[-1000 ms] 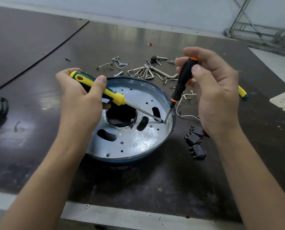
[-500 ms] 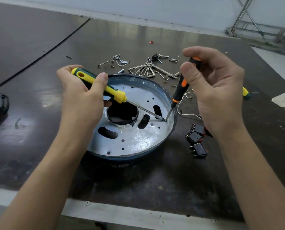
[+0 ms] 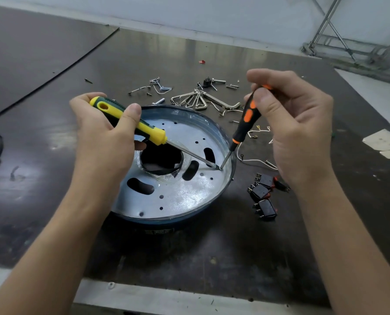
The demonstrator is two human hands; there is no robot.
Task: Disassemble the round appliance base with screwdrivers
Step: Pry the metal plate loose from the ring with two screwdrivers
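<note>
Filling most of the view, the dark table [image 3: 53, 123] carries the round appliance base [image 3: 185, 196] at its middle, open side up, its silver plate ringed by a blue rim. The left hand [image 3: 103, 142] curls round the yellow-and-green screwdriver [image 3: 148, 130], thumb on the handle, the shaft slanting down across the central hole. The right hand [image 3: 298, 133] pinches the top of the black-and-orange screwdriver [image 3: 244, 123] between thumb and fingertips, holding it steeply tilted. Both tips meet at one spot on the plate near the right rim; whether a screw sits there is too small to tell. Black switches [image 3: 266, 208] lie just right of the base. Beyond the base lie a bunch of hex keys [image 3: 196, 100], a white wire [image 3: 253, 159] and scattered screws [image 3: 148, 87].
</note>
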